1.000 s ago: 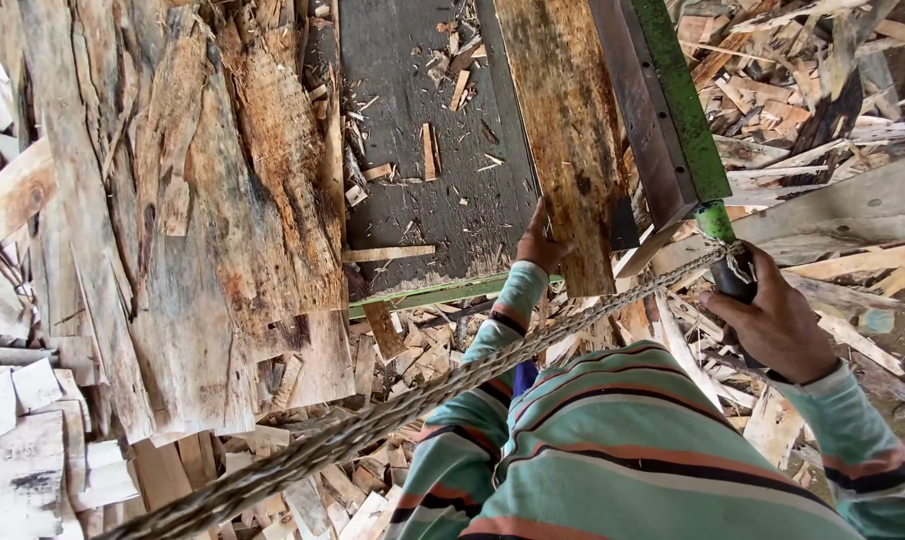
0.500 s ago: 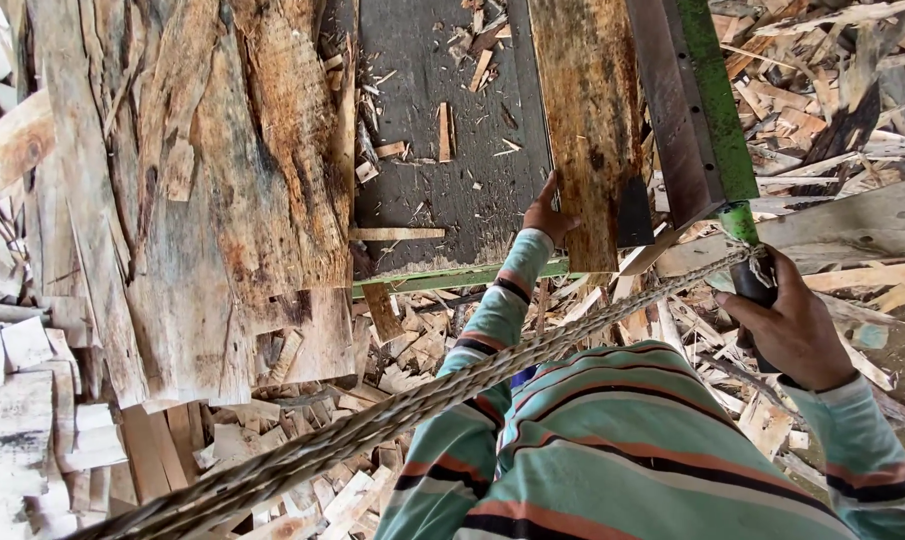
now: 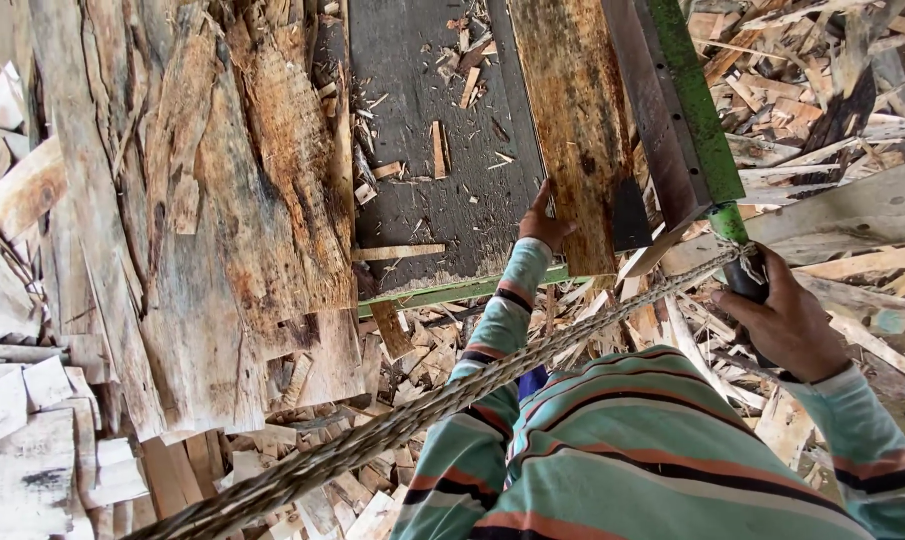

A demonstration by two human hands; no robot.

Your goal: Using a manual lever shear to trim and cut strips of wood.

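My left hand [image 3: 542,220] rests with spread fingers on the near end of a brown wooden plank [image 3: 572,130] that lies lengthwise on a dark, chip-strewn cart bed [image 3: 432,200]. My right hand [image 3: 787,320] is closed around the black grip of the cart's green handle [image 3: 697,110] at its right side. A thick braided rope [image 3: 452,400] is tied at that handle and runs diagonally down to the lower left, across my striped shirt.
A pile of rough bark slabs and boards [image 3: 192,230] stands to the left of the cart. Wood scraps and splinters [image 3: 832,90] cover the ground on the right and under me. Pale board offcuts [image 3: 32,440] lie at the lower left.
The view has drifted slightly, so the cart sits a little lower in frame. My left hand slid slightly up the plank. The right hand kept its hold on the handle.
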